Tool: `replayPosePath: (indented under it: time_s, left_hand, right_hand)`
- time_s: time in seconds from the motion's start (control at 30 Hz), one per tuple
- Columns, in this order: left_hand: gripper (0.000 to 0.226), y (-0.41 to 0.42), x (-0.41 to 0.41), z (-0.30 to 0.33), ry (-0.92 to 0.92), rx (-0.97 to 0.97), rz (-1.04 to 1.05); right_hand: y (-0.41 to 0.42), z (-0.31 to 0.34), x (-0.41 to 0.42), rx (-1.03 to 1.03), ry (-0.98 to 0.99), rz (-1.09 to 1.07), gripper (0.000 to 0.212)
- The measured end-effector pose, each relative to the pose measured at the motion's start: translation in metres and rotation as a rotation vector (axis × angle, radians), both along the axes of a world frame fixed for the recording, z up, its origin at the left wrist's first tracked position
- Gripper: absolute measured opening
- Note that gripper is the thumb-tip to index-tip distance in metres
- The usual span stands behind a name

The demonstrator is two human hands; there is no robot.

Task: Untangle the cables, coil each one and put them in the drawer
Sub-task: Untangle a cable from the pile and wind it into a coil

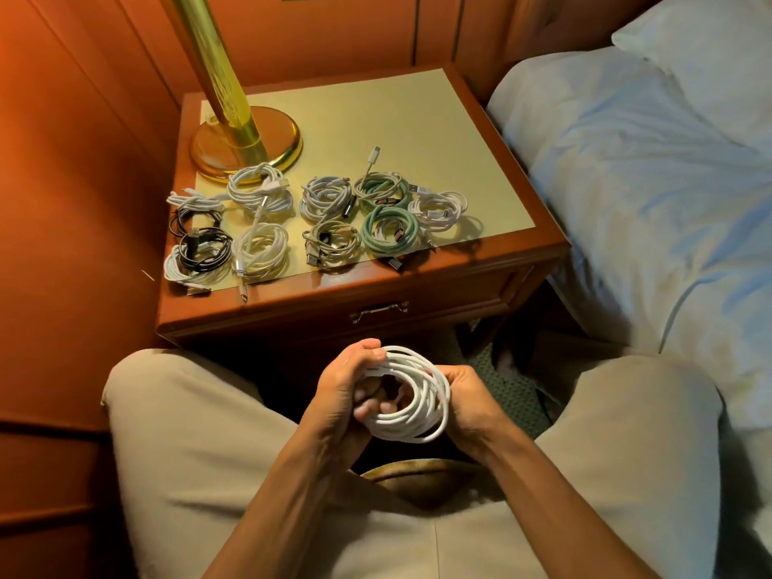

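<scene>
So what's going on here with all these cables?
A seated person is coiling a white cable, gripping it with the left hand and right hand over their lap. Many coiled cables already lie on the nightstand beside a brass lamp. The drawer below is shut.

A brass lamp [246, 135] stands at the worktop's [417, 131] back left corner. Right of it lies a bed [626, 181] with a pale pillow [710, 48].
</scene>
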State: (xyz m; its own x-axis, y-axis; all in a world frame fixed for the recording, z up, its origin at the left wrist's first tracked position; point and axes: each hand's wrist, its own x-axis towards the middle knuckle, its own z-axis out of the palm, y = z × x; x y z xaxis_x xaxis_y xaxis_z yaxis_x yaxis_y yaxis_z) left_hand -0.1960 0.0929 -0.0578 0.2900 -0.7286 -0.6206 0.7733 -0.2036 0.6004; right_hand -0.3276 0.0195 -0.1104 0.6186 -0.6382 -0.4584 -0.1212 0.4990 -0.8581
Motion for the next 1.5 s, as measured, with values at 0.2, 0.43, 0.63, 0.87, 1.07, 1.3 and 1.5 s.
replayPosePath:
  time_s: [0.2,0.43,0.63,0.87,1.07,1.3,1.5]
  left_hand:
    - [0.006,-0.002,0.003,-0.018,-0.119,0.064,-0.004]
    - [0.026,-0.003,0.004,-0.034,-0.440,0.145,-0.019]
    - [0.023,-0.009,-0.004,-0.048,-0.596,0.177,-0.001]
    - [0.017,-0.010,-0.009,-0.060,-0.746,0.195,-0.084]
    - [0.023,-0.005,-0.002,-0.066,-0.691,0.195,-0.168]
    - [0.023,-0.005,-0.006,-0.065,-0.678,0.190,-0.190]
    - [0.021,-0.009,-0.004,-0.066,-0.660,0.209,-0.125]
  right_hand:
    - [-0.004,0.002,-0.008,0.474,-0.120,-0.109,0.050]
    - [0.005,0.001,-0.001,0.496,-0.277,-0.020,0.070]
    - [0.017,-0.010,0.012,0.569,-0.276,-0.246,0.064]
    - [0.020,-0.015,0.014,0.529,-0.071,-0.372,0.048]
    - [0.020,-0.009,0.013,0.407,0.004,-0.232,0.040]
    - [0.024,-0.009,0.015,0.247,0.137,-0.251,0.029]
    - [0.026,-0.014,0.016,0.152,0.172,-0.247,0.037]
